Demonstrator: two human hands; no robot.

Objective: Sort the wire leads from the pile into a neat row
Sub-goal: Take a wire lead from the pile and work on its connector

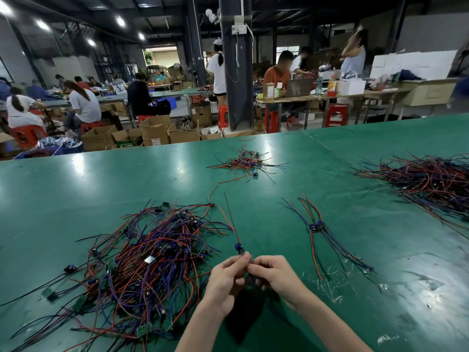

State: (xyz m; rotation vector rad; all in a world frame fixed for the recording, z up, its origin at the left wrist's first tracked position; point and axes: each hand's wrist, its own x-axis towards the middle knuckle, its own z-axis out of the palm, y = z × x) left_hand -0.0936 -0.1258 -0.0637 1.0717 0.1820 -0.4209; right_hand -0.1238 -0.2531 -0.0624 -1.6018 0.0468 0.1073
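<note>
The bench (76,186) is shiny green, the big pile (147,262) of wires is red, blue, purple and black, and the stools (336,114) far behind are bright red.

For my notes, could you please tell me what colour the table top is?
The table is green; head view.

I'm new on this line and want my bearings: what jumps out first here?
The tangled pile of red, black and blue wire leads at the near left of the green table catches the eye first. Just right of it, the left hand and right hand pinch one lead with a small blue board; farther right, a few sorted leads lie side by side.
</note>
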